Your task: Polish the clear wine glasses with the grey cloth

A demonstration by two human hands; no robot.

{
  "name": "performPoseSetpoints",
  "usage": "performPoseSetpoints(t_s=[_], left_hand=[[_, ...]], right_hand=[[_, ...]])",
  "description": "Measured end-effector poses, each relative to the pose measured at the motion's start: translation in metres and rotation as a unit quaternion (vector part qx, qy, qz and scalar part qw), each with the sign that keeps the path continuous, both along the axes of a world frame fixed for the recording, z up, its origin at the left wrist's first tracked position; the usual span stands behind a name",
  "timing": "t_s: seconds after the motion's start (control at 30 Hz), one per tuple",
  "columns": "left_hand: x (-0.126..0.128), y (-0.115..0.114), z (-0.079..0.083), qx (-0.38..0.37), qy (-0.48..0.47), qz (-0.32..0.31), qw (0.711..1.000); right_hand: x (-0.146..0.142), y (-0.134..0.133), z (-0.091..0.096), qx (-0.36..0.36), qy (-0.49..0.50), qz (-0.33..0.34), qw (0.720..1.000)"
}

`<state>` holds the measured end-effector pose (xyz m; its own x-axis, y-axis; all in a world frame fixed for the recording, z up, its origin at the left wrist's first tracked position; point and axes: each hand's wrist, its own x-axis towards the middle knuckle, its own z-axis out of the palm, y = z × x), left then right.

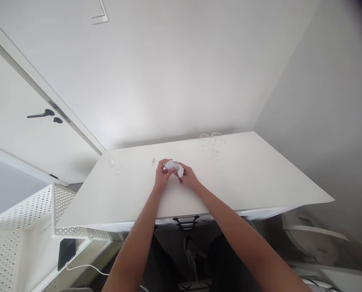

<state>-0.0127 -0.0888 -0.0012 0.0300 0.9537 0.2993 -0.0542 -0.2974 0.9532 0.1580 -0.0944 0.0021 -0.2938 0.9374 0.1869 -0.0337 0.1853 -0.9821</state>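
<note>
The left forearm (140, 235) and right forearm (229, 219) reach far, converging; the left hand (161, 172) and right hand (189, 175) nearly meet, curled inward, seemingly gripping.

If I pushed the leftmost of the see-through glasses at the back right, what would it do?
That glass might tip easily, because its wide bowl seems to sit above a thin stem. It's probably breakable, since it looks clear and thin. It could slide too: the white tabletop looks smooth.
</note>
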Motion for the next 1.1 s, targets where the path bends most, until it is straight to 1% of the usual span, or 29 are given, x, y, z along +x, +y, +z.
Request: performPoseSetpoints(t_s=[0.07, 0.17, 0.23, 0.3, 0.43, 0.53, 0.6, 0.67, 0.73, 0.8, 0.87, 0.93, 0.97, 1.03, 1.07, 1.1], left_hand=[[0.0, 0.0, 0.0, 0.018, -0.009, -0.018, 1.0], [0.001, 0.001, 0.0, 0.036, -0.017, -0.03, 0.999], [0.001, 0.001, 0.0, 0.039, -0.01, -0.024, 0.999], [0.0, 0.002, 0.0, 0.041, -0.003, -0.015, 0.999], [0.0, 0.002, 0.0, 0.045, -0.013, -0.006, 0.999], [0.0, 0.002, 0.0, 0.043, -0.019, -0.02, 0.999], [0.0, 0.001, 0.001, 0.042, -0.026, -0.015, 0.999], [0.0, 0.001, 0.002, 0.038, -0.03, 0.005, 0.999], [0.0, 0.001, 0.001, 0.023, -0.029, 0.019, 0.999], [-0.002, 0.002, 0.0, 0.003, -0.021, 0.027, 0.999], [-0.002, 0.002, -0.002, -0.009, -0.017, 0.035, 0.999], [-0.002, 0.003, -0.003, -0.015, -0.02, 0.022, 0.999], [-0.001, 0.003, -0.004, -0.016, -0.025, 0.004, 1.0], [0.001, 0.003, -0.003, -0.014, -0.038, -0.041, 0.998], [0.002, 0.002, -0.002, -0.012, -0.045, -0.058, 0.997], [0.003, 0.002, -0.001, -0.008, -0.053, -0.067, 0.996]], right_hand=[[0.003, 0.002, 0.001, -0.044, 0.041, 0.04, 0.997], [0.006, 0.006, 0.001, -0.116, 0.125, 0.077, 0.982], [0.007, 0.009, -0.001, -0.159, 0.166, 0.079, 0.97], [0.008, 0.012, -0.003, -0.189, 0.187, 0.071, 0.961], [0.013, 0.017, -0.006, -0.216, 0.222, 0.07, 0.948], [0.015, 0.017, -0.008, -0.213, 0.229, 0.07, 0.947], [0.014, 0.016, -0.008, -0.197, 0.21, 0.077, 0.955], [0.012, 0.014, -0.008, -0.161, 0.167, 0.075, 0.97], [0.01, 0.012, -0.007, -0.115, 0.123, 0.052, 0.984], [0.009, 0.01, -0.005, -0.077, 0.088, 0.026, 0.993], [0.008, 0.008, -0.002, -0.051, 0.06, 0.024, 0.997], [0.008, 0.007, 0.001, -0.038, 0.042, 0.021, 0.998], [0.008, 0.006, 0.002, -0.035, 0.042, 0.006, 0.998], [0.006, 0.006, 0.004, -0.036, 0.067, -0.039, 0.996], [0.005, 0.006, 0.004, -0.036, 0.086, -0.05, 0.994], [0.003, 0.006, 0.004, -0.032, 0.105, -0.045, 0.993]])
